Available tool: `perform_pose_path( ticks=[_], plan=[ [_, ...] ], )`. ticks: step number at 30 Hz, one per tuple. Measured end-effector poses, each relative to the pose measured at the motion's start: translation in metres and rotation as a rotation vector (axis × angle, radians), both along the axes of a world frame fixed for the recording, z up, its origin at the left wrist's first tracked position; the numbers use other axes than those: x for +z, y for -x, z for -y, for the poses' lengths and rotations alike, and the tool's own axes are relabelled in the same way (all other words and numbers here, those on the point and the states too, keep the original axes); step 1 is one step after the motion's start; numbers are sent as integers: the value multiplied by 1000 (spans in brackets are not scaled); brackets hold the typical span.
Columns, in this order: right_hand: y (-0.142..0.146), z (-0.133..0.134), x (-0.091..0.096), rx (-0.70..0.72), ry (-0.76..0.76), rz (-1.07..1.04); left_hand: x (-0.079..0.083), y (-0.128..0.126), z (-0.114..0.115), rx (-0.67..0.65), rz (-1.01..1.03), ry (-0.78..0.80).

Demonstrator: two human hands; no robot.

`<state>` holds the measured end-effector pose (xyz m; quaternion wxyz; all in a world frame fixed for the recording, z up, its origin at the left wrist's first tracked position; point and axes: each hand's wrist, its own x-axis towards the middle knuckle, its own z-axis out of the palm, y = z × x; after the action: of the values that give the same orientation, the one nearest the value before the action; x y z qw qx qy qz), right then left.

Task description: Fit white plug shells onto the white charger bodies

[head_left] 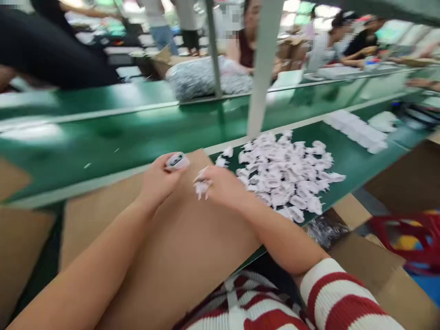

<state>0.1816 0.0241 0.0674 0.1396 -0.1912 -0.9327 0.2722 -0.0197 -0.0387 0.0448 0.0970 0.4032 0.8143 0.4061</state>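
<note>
My left hand (161,178) is closed round a small white plastic case (176,161) with a dark opening on its upper face. Just to its right, my right hand (223,185) pinches a small white plastic part (202,187) with thin prongs pointing down. Both hands are over a sheet of brown cardboard (192,247). To the right of my right hand lies a heap of similar white plastic parts (282,174), with a few strays at its left edge. Motion blurs the fine detail of the pieces.
A grey upright post (259,68) stands behind the heap. Beyond runs a green conveyor belt (137,133) with a wrapped bundle (195,78) past it. White stacked pieces (357,130) lie at the right. Cardboard boxes and a red plastic stool (409,238) are lower right. Several people sit opposite.
</note>
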Motion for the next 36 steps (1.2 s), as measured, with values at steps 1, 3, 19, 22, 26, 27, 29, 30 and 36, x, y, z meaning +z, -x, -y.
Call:
perform_pose_path(
  ticks=[1,3,19,22,26,27,29,30,36],
  plan=[
    [1,-3,-1,-23,117,-83,-3,-8,11,-11,72,-17],
    [6,-8,-4,-40,378,-196,-12,-19,33,-43,214,-66],
    [13,11,2,-117,1517,-212,-33,-42,96,-379,160,-191],
    [14,13,0,-157,1426,-208,-36,-41,95,-384,153,-208],
    [14,17,-4,-175,1070,-208,-36,-43,96,-363,142,-173],
    [14,18,-6,-167,934,-227,-36,-43,96,-365,149,-168],
    [13,20,-9,-142,651,-289,-35,-43,96,-371,163,-169],
    [13,21,-10,-126,532,-320,-34,-43,96,-372,168,-171],
    [10,27,-12,-51,194,-357,-36,-42,95,-388,161,-175]
  ],
)
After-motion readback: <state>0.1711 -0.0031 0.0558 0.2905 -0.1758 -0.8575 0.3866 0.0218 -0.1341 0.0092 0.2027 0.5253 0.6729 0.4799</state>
